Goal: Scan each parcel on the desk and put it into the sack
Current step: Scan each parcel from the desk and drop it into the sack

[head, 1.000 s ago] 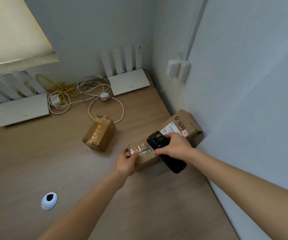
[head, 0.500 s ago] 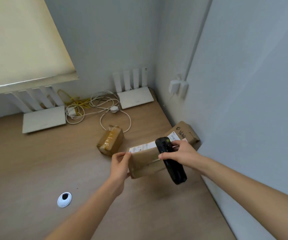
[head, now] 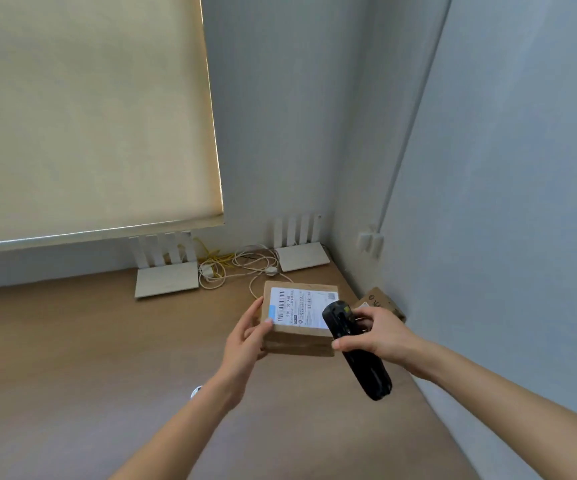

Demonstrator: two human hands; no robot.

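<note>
In the middle of the frame, the left hand (head: 245,336) holds the box (head: 299,320) by its side. The right hand's (head: 380,336) fingers wrap the black scanner (head: 356,351).

On view: 2 parcels (head: 301,327) (head: 382,303), 1 scanner (head: 356,351), 2 routers (head: 167,280) (head: 302,258), 2 hands (head: 245,337) (head: 377,332).

1. Left hand (head: 245,344): bare, with no ring or glove showing.
2. Right hand (head: 380,336): bare too (nothing worn at the wrist).
3. Both forearms: uncovered as far as the bottom edge, no sleeve in view.
</note>
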